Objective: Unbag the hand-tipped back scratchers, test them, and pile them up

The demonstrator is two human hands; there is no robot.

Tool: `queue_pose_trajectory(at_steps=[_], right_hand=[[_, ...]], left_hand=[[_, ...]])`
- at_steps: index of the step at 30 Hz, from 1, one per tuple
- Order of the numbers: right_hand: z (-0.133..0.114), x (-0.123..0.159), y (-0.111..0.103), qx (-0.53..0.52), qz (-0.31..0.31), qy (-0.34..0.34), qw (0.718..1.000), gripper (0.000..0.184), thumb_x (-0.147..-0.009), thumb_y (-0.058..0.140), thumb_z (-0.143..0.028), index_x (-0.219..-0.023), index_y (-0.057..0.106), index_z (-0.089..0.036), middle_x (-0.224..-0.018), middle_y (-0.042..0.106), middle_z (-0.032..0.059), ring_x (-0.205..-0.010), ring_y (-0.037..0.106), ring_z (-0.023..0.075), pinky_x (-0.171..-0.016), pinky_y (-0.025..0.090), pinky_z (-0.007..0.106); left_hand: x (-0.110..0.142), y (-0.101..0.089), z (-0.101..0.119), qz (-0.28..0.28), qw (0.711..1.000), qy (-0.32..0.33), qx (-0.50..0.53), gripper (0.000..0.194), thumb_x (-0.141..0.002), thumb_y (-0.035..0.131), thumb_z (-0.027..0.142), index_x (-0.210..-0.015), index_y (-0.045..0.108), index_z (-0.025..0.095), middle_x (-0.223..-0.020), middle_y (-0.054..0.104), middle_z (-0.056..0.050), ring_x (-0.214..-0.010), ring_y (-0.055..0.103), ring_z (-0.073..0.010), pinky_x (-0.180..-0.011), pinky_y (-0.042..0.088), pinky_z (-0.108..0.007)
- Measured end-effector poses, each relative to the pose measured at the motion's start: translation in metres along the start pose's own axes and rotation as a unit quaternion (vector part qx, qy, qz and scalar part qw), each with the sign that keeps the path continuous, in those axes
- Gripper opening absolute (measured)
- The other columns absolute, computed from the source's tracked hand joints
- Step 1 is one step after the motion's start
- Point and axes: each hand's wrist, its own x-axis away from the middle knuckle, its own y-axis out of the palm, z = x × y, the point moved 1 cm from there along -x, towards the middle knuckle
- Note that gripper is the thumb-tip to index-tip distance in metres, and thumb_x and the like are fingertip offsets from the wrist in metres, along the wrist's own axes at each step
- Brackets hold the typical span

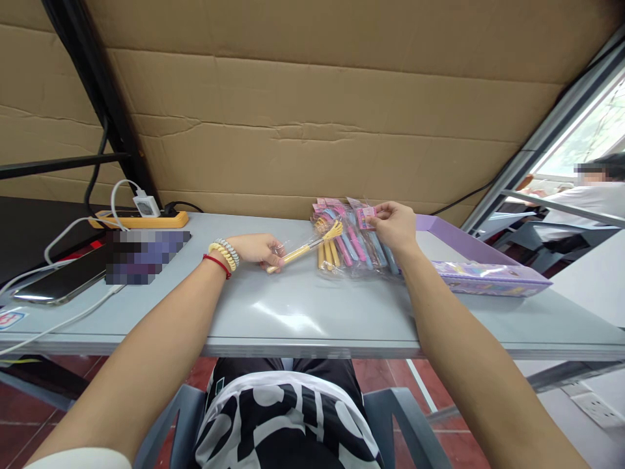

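Note:
My left hand (pixel 258 249) rests on the grey table (pixel 293 312) and is closed on the handle end of a yellow hand-shaped stick (pixel 307 246) in clear wrap. My right hand (pixel 394 225) pinches the pink header card of a clear packet (pixel 365 218) lying on a pile of packets (pixel 342 244) that hold yellow, pink and blue sticks. The yellow stick's tip points at that pile.
A purple printed box (pixel 488 277) lies right of the pile. At the left are a yellow power strip (pixel 139 219) with a white charger, white cables, a dark phone (pixel 58 283) and a blurred item. A cardboard wall stands behind. Another person sits far right.

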Motion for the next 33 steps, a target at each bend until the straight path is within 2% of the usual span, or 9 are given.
queue_pose_trajectory(at_steps=[6, 11, 13, 16, 18, 23, 27, 30, 33], right_hand=[[-0.001, 0.000, -0.001, -0.045, 0.004, 0.015, 0.999, 0.040, -0.042, 0.081, -0.036, -0.068, 0.060, -0.016, -0.059, 0.064, 0.0016, -0.056, 0.062, 0.0190, -0.056, 0.049, 0.032], [-0.004, 0.005, 0.002, -0.098, -0.036, 0.018, 0.994, 0.044, -0.039, 0.084, -0.031, -0.071, 0.058, -0.017, -0.055, 0.062, -0.0012, -0.054, 0.060, 0.0174, -0.053, 0.050, 0.032], [-0.007, 0.007, 0.004, -0.122, -0.070, 0.025, 0.990, 0.040, -0.042, 0.082, -0.029, -0.072, 0.059, -0.017, -0.059, 0.062, -0.0011, -0.055, 0.059, 0.0158, -0.050, 0.050, 0.030], [-0.010, 0.010, 0.006, -0.115, -0.116, 0.027, 0.986, 0.026, -0.055, 0.075, -0.027, -0.076, 0.064, -0.016, -0.072, 0.065, 0.0017, -0.062, 0.059, 0.0149, -0.049, 0.051, 0.027], [-0.009, 0.010, 0.006, -0.115, -0.146, 0.027, 0.982, 0.021, -0.059, 0.068, -0.022, -0.079, 0.067, -0.016, -0.079, 0.067, 0.0025, -0.069, 0.061, 0.0154, -0.054, 0.054, 0.028], [-0.001, 0.008, 0.006, -0.158, -0.242, 0.007, 0.957, 0.020, -0.060, 0.061, -0.013, -0.078, 0.068, -0.016, -0.083, 0.070, 0.0020, -0.078, 0.065, 0.0172, -0.075, 0.058, 0.035], [0.004, 0.007, 0.006, -0.130, -0.255, 0.030, 0.958, 0.013, -0.062, 0.065, -0.013, -0.075, 0.067, -0.016, -0.072, 0.068, 0.0007, -0.072, 0.067, 0.0188, -0.078, 0.058, 0.039], [0.003, 0.008, 0.006, -0.105, -0.251, 0.071, 0.960, 0.018, -0.060, 0.067, -0.010, -0.078, 0.067, -0.015, -0.066, 0.068, 0.0006, -0.072, 0.069, 0.0196, -0.076, 0.058, 0.035], [-0.002, 0.009, 0.005, -0.094, -0.214, 0.089, 0.968, 0.021, -0.058, 0.069, -0.006, -0.076, 0.064, -0.015, -0.065, 0.068, 0.0017, -0.067, 0.069, 0.0190, -0.068, 0.058, 0.030]], left_hand=[[0.000, 0.001, -0.001, 0.002, 1.000, -0.008, 0.007, 0.031, -0.066, 0.068, 0.044, -0.077, 0.062, 0.015, -0.075, 0.067, -0.003, -0.069, 0.057, -0.0146, -0.067, 0.044, -0.027], [0.000, 0.001, 0.000, 0.008, 1.000, -0.004, 0.006, 0.031, -0.066, 0.069, 0.044, -0.075, 0.061, 0.015, -0.076, 0.068, -0.004, -0.068, 0.056, -0.0145, -0.066, 0.044, -0.027], [0.000, 0.001, 0.000, 0.009, 1.000, -0.003, 0.006, 0.030, -0.067, 0.069, 0.042, -0.075, 0.061, 0.015, -0.076, 0.068, -0.004, -0.067, 0.056, -0.0142, -0.065, 0.044, -0.027], [0.001, 0.001, 0.002, 0.007, 1.000, -0.001, 0.002, 0.028, -0.069, 0.068, 0.041, -0.075, 0.061, 0.015, -0.073, 0.067, -0.004, -0.066, 0.055, -0.0136, -0.064, 0.043, -0.027], [0.002, 0.001, 0.003, 0.006, 1.000, 0.000, 0.002, 0.028, -0.069, 0.068, 0.042, -0.074, 0.061, 0.015, -0.071, 0.065, -0.002, -0.065, 0.054, -0.0135, -0.065, 0.044, -0.027], [0.001, -0.001, -0.002, 0.014, 1.000, -0.004, 0.009, 0.030, -0.068, 0.068, 0.043, -0.076, 0.061, 0.015, -0.074, 0.066, -0.003, -0.069, 0.057, -0.0151, -0.067, 0.045, -0.028], [-0.001, -0.001, -0.005, 0.004, 1.000, -0.001, -0.010, 0.029, -0.070, 0.065, 0.043, -0.077, 0.061, 0.015, -0.075, 0.067, -0.004, -0.069, 0.057, -0.0147, -0.067, 0.045, -0.028], [-0.001, -0.001, -0.003, 0.004, 1.000, -0.003, -0.015, 0.028, -0.069, 0.066, 0.041, -0.076, 0.061, 0.015, -0.073, 0.066, -0.003, -0.067, 0.056, -0.0140, -0.066, 0.044, -0.027], [0.000, 0.000, -0.002, 0.005, 1.000, -0.007, -0.004, 0.026, -0.068, 0.066, 0.040, -0.075, 0.061, 0.015, -0.072, 0.066, -0.003, -0.067, 0.056, -0.0143, -0.066, 0.044, -0.027]])
